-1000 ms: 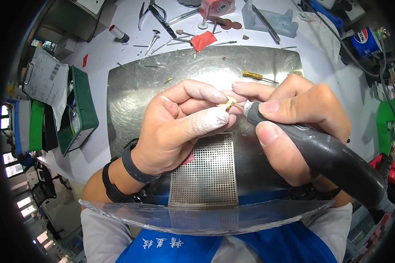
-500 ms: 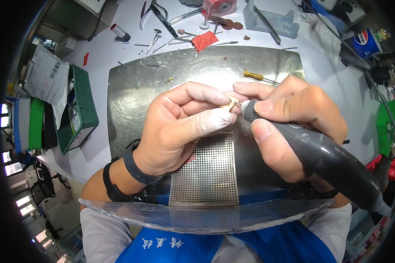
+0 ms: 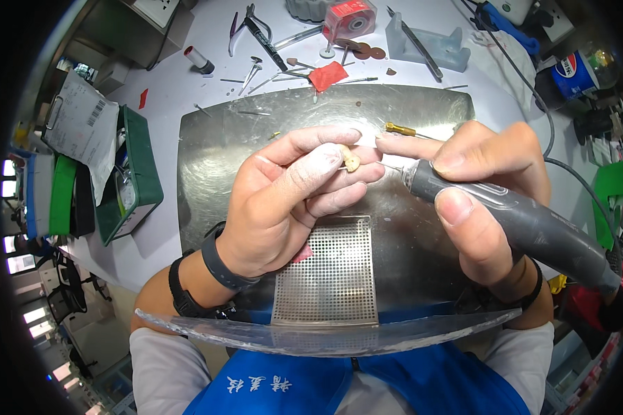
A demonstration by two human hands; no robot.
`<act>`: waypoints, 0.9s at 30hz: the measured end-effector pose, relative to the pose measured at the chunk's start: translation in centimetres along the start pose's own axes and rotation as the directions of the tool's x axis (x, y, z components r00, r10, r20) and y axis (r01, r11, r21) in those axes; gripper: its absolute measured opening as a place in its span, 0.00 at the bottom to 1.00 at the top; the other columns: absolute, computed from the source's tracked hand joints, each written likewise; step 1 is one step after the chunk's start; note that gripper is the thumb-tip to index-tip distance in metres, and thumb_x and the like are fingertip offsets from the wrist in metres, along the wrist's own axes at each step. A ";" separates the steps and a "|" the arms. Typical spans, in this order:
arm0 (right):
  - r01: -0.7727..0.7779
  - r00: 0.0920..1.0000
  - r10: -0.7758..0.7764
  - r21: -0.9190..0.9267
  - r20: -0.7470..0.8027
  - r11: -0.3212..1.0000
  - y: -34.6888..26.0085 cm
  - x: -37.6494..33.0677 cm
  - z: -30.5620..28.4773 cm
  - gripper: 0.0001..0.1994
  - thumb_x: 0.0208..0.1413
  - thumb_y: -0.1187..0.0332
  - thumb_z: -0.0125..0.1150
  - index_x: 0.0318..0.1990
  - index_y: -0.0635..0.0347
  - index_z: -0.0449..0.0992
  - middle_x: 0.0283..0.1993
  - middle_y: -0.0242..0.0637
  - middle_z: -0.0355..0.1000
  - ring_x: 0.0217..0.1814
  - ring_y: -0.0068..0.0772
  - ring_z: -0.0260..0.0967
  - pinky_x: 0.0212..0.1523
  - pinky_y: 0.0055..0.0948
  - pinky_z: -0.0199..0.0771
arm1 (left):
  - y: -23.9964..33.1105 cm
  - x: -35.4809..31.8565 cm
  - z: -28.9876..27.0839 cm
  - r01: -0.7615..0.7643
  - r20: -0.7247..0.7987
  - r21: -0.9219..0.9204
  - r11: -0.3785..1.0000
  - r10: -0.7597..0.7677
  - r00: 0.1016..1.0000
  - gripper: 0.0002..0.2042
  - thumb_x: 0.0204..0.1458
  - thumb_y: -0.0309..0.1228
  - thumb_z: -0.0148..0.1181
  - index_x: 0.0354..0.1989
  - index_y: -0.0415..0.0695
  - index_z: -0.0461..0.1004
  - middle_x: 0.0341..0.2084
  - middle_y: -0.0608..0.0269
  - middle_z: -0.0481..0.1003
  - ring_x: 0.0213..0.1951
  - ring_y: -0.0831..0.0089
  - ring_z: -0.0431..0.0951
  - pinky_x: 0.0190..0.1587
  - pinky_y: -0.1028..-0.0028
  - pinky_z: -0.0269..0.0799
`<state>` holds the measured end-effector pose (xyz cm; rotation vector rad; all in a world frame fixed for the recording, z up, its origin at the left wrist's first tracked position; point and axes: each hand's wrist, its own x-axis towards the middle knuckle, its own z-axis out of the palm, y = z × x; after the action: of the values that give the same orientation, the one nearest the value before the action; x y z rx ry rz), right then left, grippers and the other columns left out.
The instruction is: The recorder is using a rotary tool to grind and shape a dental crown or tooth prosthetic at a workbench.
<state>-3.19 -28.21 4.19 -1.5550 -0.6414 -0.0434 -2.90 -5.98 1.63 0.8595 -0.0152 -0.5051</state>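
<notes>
My left hand [image 3: 291, 197] pinches a small beige piece [image 3: 351, 162] between thumb and fingertips, held above a steel tray [image 3: 214, 152]. My right hand [image 3: 481, 200] grips a grey pen-shaped rotary tool [image 3: 526, 225] like a pencil. Its thin bit points left and touches the beige piece. My right forefinger stretches along the tool toward the piece. A dark band circles each wrist.
A perforated metal grate [image 3: 329, 273] lies in the tray below the hands, and a brass-tipped bit [image 3: 400, 129] near its far edge. Pliers [image 3: 259, 31], loose burrs, a red disc box [image 3: 349, 17] and a grey stand [image 3: 429, 41] sit beyond. A green box [image 3: 128, 176] is at left.
The rotary tool has drawn slightly back to the right, its bit still at the beige piece. My left hand has turned the piece a little.
</notes>
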 end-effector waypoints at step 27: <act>-0.019 0.954 0.059 0.138 -0.295 0.990 0.8 1.3 -1.5 0.10 0.58 0.67 0.65 0.39 0.64 0.72 0.31 0.34 0.72 0.27 0.17 0.66 0.26 0.19 0.65 | 0.0 0.1 -0.9 -0.205 -0.078 0.048 0.978 0.208 0.975 0.09 0.61 0.22 0.52 0.48 0.42 0.69 0.42 0.49 0.77 0.41 0.65 0.82 0.41 0.76 0.81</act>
<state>-1.27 -29.09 4.11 -1.3950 -0.3663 -0.1982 -2.64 -5.40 1.02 0.9062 -0.0385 -0.2741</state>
